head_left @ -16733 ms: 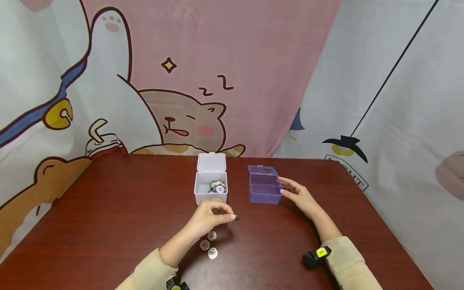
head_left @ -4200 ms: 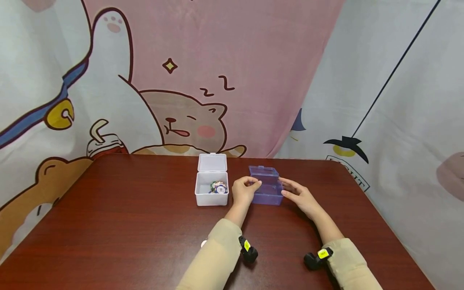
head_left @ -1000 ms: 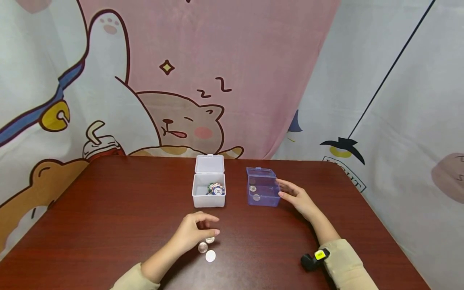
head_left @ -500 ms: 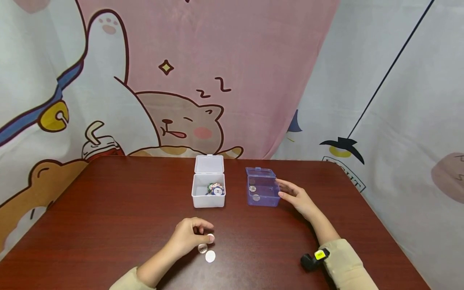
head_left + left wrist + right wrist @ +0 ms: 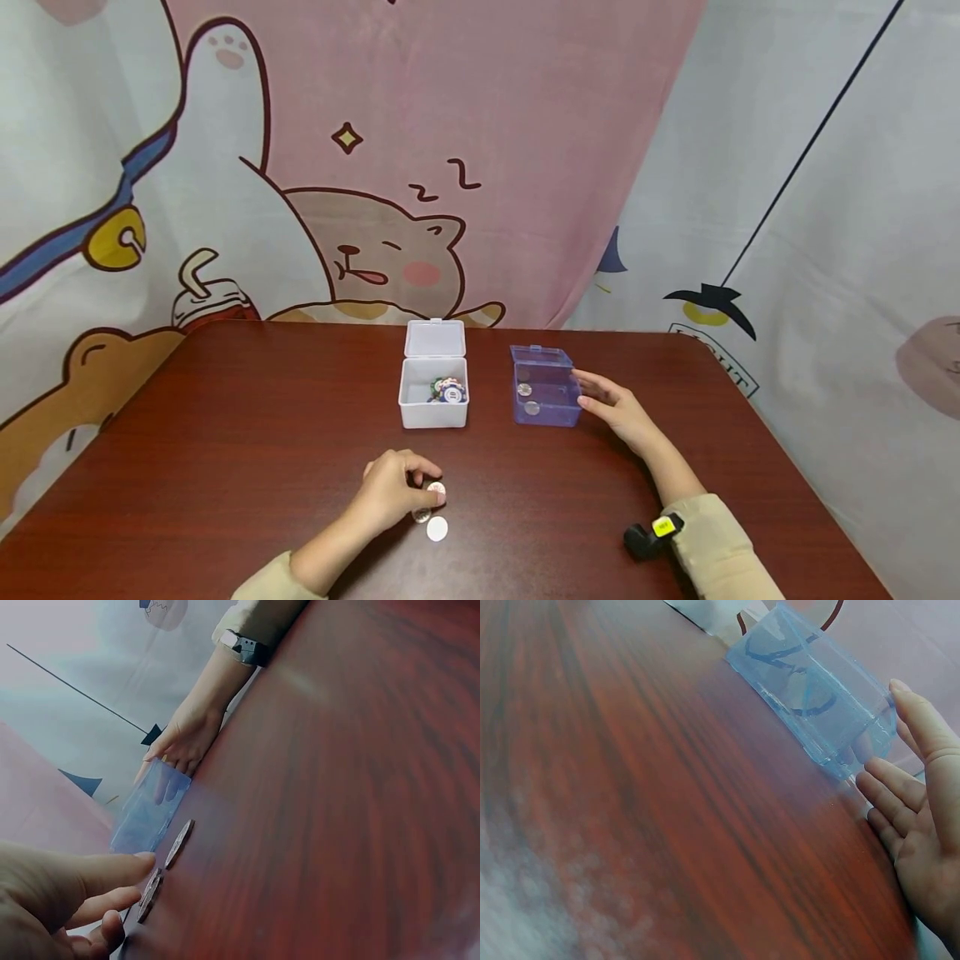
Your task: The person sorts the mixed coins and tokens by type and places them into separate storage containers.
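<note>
My left hand (image 5: pixel 393 492) is low over a small group of silver coins on the table. Its thumb touches the top edge area of one coin (image 5: pixel 437 490), with the index finger just beyond; a firm pinch is not visible. Beside it are a partly covered coin (image 5: pixel 422 516) and a bright coin (image 5: pixel 437 528). My right hand (image 5: pixel 615 410) rests with extended fingers against the right side of a translucent blue box (image 5: pixel 555 415), whose lid stands up. Inside that box lie two coins, one farther back (image 5: pixel 524 389) and one nearer (image 5: pixel 532 408).
Left of the blue box stands a white box (image 5: pixel 433 417) with its lid raised. Several poker chips (image 5: pixel 452 390) lie in its right part. A printed curtain (image 5: pixel 555 167) hangs behind the dark red table (image 5: pixel 262 433).
Earlier my left hand held a coin, then reached to the blue box, where two coins now show. In the last second it has lowered onto the coins. My right hand has stayed put.
</note>
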Motion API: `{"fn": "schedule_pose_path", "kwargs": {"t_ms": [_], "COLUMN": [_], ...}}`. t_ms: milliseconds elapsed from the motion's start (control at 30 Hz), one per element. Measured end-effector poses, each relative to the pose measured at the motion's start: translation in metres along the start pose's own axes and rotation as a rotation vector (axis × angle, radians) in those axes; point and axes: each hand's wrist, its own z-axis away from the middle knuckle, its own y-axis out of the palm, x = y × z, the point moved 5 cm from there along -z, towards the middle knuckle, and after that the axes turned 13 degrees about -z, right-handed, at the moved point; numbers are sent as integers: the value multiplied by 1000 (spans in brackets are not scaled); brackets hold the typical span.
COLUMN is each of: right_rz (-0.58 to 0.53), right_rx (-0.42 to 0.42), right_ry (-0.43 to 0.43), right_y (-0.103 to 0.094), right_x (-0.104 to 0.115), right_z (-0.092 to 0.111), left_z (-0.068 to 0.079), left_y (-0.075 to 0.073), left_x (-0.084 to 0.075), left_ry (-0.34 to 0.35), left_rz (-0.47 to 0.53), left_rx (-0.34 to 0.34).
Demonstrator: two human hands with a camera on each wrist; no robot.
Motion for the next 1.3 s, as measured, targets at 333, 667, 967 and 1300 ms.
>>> {"fn": "schedule_pose_path", "kwargs": {"t_ms": [333,667,967,1300], "right_rz": [13,6,-5,1], "right_rx": [-7,-3,-2,-12], "right_ry": [-14,-13,-25,-12], "right_y": [-2,-1,1,-1], "right_x": [-4,-4,-3,-3], "right_z": [1,0,-1,1], "left_z": [1,2,4,0], "left_y": [0,0,-1,-2], "left_x": [-3,-2,-2,-2], "left_ry": [-1,10,40,71], "left_rz": [-37,-43,-75,-45], "left_rx": [-12,-8,-20,19]}}
